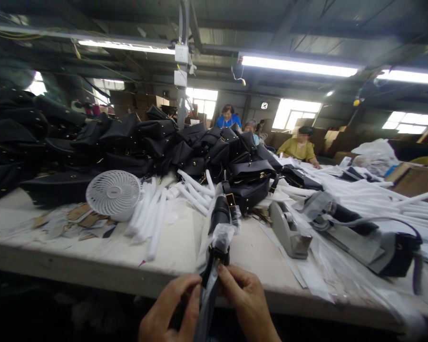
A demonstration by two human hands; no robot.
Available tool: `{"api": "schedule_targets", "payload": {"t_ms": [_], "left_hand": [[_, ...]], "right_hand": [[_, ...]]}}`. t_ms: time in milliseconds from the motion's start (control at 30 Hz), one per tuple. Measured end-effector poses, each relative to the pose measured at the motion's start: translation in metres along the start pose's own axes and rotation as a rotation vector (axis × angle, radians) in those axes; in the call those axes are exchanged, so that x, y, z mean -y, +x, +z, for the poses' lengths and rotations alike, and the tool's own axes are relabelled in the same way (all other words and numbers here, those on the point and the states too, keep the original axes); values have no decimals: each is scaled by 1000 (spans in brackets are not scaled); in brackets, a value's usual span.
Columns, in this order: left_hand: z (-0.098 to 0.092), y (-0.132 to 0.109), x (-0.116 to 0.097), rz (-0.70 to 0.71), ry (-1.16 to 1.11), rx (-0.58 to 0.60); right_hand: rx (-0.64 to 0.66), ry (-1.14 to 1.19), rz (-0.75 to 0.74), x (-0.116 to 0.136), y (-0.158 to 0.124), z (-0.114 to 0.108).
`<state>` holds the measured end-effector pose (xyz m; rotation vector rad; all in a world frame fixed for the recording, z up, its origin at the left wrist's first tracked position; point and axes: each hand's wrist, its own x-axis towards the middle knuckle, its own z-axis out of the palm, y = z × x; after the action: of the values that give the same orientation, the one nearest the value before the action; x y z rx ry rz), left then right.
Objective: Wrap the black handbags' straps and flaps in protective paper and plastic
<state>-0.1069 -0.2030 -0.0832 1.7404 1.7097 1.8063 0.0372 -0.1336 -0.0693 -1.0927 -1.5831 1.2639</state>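
A black handbag (220, 213) with a gold buckle lies near the table's front edge, seen end-on. Translucent wrapping (223, 236) covers part of its near end. From that end a dark strap (207, 294), with greyish film along it, runs down toward me between my hands. My left hand (174, 308) pinches the strap's left side, thumb and forefinger together. On the other side, my right hand (248, 299) pinches close to where the strap meets the bag. What exactly lies under the fingertips is partly hidden.
Black bags (199, 147) are heaped along the back. A white fan (113, 194), white padded sticks (151, 213) and a tape dispenser (290, 230) stand nearby. Another bag (395, 249) lies at right. Beyond the heap are several people, one in a yellow top (297, 149).
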Motion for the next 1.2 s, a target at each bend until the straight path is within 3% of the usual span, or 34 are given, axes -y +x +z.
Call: {"api": "schedule_targets", "payload": {"t_ms": [133,200,267,467,700,833,1000,1200], "left_hand": [[15,12,-1,-648,-524,236],[24,13,1,-846,-750,271],[29,12,3,-930,-859,264],[34,9,6,-826,-755,153],[40,5,6,-695,-608,117],[41,6,4,-771,-676,121],[39,8,-3,-903,-766,212],[39,9,-7,-883,-741,197]], "right_hand": [[-8,-77,-72,4,1,-4],[0,-107,-107,5,2,-5],[-1,-146,-148,5,3,-7],[2,-305,-256,3,-1,-8],[-250,-329,-281,-1,-5,3],[-191,-231,-216,0,-2,0],[-129,-113,-109,2,0,-5],[-105,-65,-59,6,1,-6]]}}
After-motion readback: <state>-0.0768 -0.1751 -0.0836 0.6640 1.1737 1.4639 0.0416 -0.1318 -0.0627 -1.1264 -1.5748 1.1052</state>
